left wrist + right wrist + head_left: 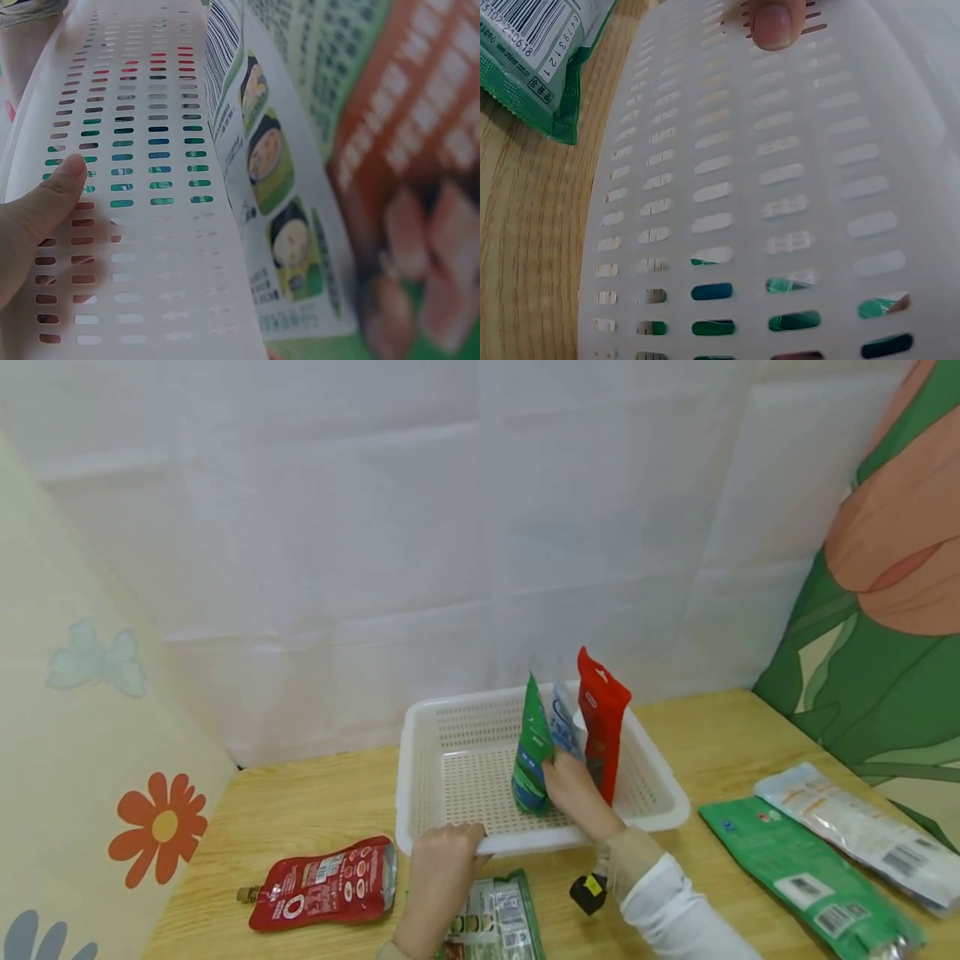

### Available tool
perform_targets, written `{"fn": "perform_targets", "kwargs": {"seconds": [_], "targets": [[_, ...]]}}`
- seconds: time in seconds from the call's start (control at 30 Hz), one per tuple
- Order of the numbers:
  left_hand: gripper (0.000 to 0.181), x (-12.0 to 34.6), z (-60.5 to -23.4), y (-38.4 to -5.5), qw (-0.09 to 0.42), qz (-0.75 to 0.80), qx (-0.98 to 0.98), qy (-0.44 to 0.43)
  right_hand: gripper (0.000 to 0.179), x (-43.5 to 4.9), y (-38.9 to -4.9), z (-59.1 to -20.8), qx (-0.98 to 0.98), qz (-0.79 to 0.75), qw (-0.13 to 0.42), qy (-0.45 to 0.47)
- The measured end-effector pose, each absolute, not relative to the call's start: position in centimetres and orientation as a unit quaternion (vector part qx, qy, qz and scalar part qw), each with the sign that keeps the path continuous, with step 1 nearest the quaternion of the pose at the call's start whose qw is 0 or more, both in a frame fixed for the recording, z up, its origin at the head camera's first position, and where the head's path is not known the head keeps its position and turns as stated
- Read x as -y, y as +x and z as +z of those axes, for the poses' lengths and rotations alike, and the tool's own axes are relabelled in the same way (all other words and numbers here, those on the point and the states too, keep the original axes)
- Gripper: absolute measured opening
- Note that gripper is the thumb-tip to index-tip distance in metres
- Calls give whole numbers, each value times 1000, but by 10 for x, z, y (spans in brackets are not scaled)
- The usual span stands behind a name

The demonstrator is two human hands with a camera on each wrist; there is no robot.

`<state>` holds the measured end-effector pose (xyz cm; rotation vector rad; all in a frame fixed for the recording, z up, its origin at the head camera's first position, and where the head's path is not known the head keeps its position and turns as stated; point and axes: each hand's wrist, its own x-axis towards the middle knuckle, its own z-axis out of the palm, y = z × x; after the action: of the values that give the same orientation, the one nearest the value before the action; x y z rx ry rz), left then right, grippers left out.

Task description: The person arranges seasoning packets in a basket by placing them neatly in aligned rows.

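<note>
A white perforated plastic basket stands on the table against the cloth backdrop. My left hand grips its front rim, fingers over the edge, with the thumb against the slotted outer wall. Inside the basket, my right hand holds a green and blue packet upright by its right edge; part of the fingers is hidden. Just right of that packet stand a blue and white packet and a tall red packet. Green shows through the slots in both wrist views.
A red spouted pouch lies left of the basket. A green printed packet lies in front, partly behind my left arm. On the right lie a green packet and a white packet. A wooden table carries everything.
</note>
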<state>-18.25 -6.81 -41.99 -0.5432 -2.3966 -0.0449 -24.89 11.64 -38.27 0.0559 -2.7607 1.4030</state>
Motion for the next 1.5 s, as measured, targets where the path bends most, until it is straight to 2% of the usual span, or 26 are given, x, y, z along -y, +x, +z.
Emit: {"fn": "perform_targets", "kwargs": {"seconds": [0.33, 0.53, 0.67, 0.93, 1.13, 1.33, 1.5], "targets": [[27, 69, -421, -181, 335, -23, 920, -202, 39, -115, -248, -382, 903, 430, -11, 11], [29, 69, -423, -183, 356, -18, 909, -214, 42, -118, -248, -382, 899, 436, -18, 17], [28, 68, -423, -184, 352, -22, 911, -216, 43, -120, -248, -382, 900, 435, -14, 15], [26, 66, -420, -185, 338, -23, 917, -210, 44, -122, -247, -380, 899, 438, 17, 25], [27, 67, -423, -185, 347, -15, 915, -207, 43, -125, -238, -380, 906, 414, 67, 59], [26, 68, -422, -184, 350, -13, 914, -204, 43, -134, -222, -380, 913, 384, 107, 85], [26, 68, -421, -184, 346, -17, 915, -206, 33, -149, -200, -376, 907, 376, 151, 111]]}}
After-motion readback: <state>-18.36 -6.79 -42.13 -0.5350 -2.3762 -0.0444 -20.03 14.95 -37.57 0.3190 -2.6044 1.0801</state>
